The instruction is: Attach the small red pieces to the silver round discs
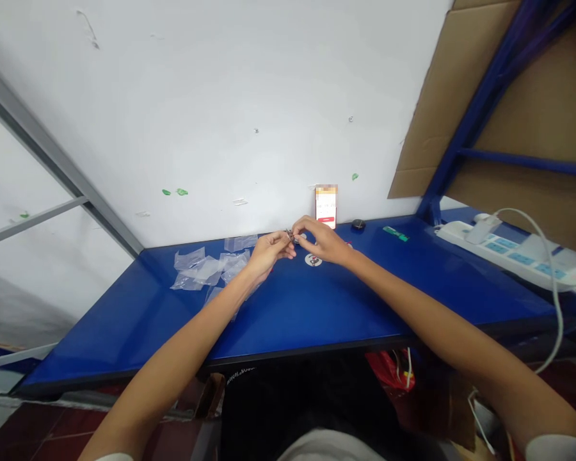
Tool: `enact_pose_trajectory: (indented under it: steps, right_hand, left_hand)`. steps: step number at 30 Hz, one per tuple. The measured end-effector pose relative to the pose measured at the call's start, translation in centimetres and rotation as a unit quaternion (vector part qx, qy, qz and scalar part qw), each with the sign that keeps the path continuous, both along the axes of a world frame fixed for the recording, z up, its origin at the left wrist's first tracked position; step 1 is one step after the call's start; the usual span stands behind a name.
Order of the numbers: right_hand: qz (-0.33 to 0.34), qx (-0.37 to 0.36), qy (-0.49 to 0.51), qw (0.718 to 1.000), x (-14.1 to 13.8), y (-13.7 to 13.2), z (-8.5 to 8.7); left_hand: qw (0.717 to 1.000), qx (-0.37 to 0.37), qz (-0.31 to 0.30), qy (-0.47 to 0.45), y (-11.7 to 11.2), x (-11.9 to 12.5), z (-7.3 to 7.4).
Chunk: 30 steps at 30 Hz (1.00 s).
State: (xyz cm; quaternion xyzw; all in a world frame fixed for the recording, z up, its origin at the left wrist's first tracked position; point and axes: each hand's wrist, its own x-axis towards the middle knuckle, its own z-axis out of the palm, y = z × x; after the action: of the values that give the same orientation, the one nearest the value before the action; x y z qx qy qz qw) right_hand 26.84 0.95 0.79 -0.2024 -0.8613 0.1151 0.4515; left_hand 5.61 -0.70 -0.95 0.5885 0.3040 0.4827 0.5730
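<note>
On the left of the blue table (125,320), clear plastic bags (196,269) lie in a loose pile. They sit just beside the left hand (269,251), and one bag goes under that wrist.

The left hand is up off the table, with its fingers pinched in a tight, narrow grip on a small metal bit (290,236). The right hand (319,240) comes in from the other side and pinches the same bit, so the bit sits in the air between both hands. (It is too small to see just what it is.)

Under the right hand, a round white sticker (313,260) is stuck on the table. Behind that, a card (326,206) stands up against the white wall (221,115).

Farther right are a small black round thing (358,224) and a green strip (396,234), both lying on the table near the wall. At the far right is a white power strip (509,256) with a white cord (554,288) that loops down over the table edge. Brown cardboard (523,109) hangs above it.
</note>
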Motion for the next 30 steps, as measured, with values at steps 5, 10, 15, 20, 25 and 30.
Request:
enact_pose_trajectory:
  steps: [5, 10, 15, 20, 25, 30]
  right_hand:
    - [-0.094, 0.041, -0.072, 0.992, 0.0, 0.1, -0.5]
    - [-0.064, -0.010, -0.077, 0.995, -0.1, 0.5, -0.6]
    - [-0.084, -0.054, -0.062, 0.993, 1.6, 1.5, 0.2]
    - [-0.091, -0.131, -0.192, 0.968, 4.9, 3.4, -0.2]
    - [-0.119, -0.180, -0.236, 0.947, 6.7, 4.6, -1.0]
    - [-0.134, -0.106, -0.191, 0.967, 5.3, 3.5, -0.6]
  left_hand:
    - [0.994, 0.076, 0.025, 0.080, 0.1, -0.6, 1.1]
    - [0.927, 0.263, 0.103, 0.247, 0.1, -0.9, 1.4]
    - [0.882, 0.314, 0.102, 0.336, 1.3, -1.6, 0.2]
    - [0.843, 0.328, 0.151, 0.399, 2.4, -2.9, 0.2]
    - [0.810, 0.328, 0.161, 0.459, 3.1, -4.8, 1.2]
    - [0.809, 0.286, 0.045, 0.512, 3.5, -7.0, 2.3]
